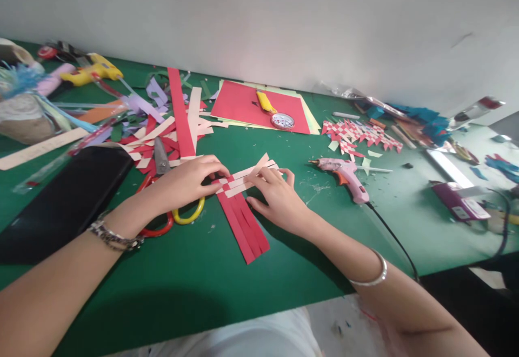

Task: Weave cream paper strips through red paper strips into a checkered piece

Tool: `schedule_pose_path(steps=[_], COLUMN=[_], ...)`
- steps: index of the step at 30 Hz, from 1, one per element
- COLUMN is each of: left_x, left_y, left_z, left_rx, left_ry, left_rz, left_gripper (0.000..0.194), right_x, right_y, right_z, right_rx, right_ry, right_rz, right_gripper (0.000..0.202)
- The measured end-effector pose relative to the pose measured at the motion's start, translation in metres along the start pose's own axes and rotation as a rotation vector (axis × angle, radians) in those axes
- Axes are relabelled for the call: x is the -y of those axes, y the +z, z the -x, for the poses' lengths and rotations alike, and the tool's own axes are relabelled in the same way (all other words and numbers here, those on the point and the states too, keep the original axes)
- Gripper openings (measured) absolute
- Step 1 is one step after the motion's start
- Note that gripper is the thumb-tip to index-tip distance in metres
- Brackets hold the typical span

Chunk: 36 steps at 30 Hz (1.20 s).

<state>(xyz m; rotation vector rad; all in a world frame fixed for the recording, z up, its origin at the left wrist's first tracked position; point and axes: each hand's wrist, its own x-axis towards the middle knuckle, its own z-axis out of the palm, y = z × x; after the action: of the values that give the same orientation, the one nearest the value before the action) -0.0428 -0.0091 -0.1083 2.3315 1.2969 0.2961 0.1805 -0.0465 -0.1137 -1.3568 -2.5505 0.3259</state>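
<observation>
A red slit paper piece lies on the green table, with cream paper strips crossing it in a small checked weave. My left hand is closed at the woven left corner, thumb and fingers pressed on the paper. At the strips' right part, my right hand pinches a cream strip that slants upward; its fingertips partly hide the strip. Scissors with red and yellow handles lie under my left wrist, their blades pointing away from me.
A pink glue gun with a cord lies to the right. Behind are red sheets bearing a yellow cutter and a small round dish. Paper scraps pile at left beside a black pouch. Checked woven pieces lie back right.
</observation>
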Motion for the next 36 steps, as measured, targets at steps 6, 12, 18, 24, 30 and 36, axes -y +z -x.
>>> schedule_pose_path(steps=[6, 12, 18, 24, 30, 36], left_x=[0.000, 0.001, 0.002, 0.000, -0.009, -0.013], left_y=[0.000, 0.000, 0.001, 0.000, -0.003, -0.002], left_z=[0.000, -0.001, 0.000, -0.001, 0.002, 0.003], left_rx=[0.015, 0.023, 0.024, 0.008, 0.063, 0.028], left_ry=[-0.010, 0.023, 0.035, 0.084, 0.149, 0.196], left_rz=[-0.014, -0.023, -0.025, 0.015, 0.148, 0.202], left_gripper=[0.037, 0.037, 0.039, 0.039, 0.038, 0.043], right_x=[-0.005, -0.003, 0.001, 0.004, 0.006, 0.007], right_y=[0.002, -0.001, -0.009, -0.016, -0.025, -0.027], right_z=[-0.003, -0.012, -0.014, -0.009, -0.004, -0.001], right_rx=[-0.033, -0.050, -0.140, -0.229, -0.299, -0.349], right_ry=[-0.001, 0.020, -0.014, -0.049, -0.040, -0.063], right_rz=[0.012, 0.054, 0.174, 0.278, 0.326, 0.390], right_gripper=[0.023, 0.019, 0.023, 0.027, 0.027, 0.030])
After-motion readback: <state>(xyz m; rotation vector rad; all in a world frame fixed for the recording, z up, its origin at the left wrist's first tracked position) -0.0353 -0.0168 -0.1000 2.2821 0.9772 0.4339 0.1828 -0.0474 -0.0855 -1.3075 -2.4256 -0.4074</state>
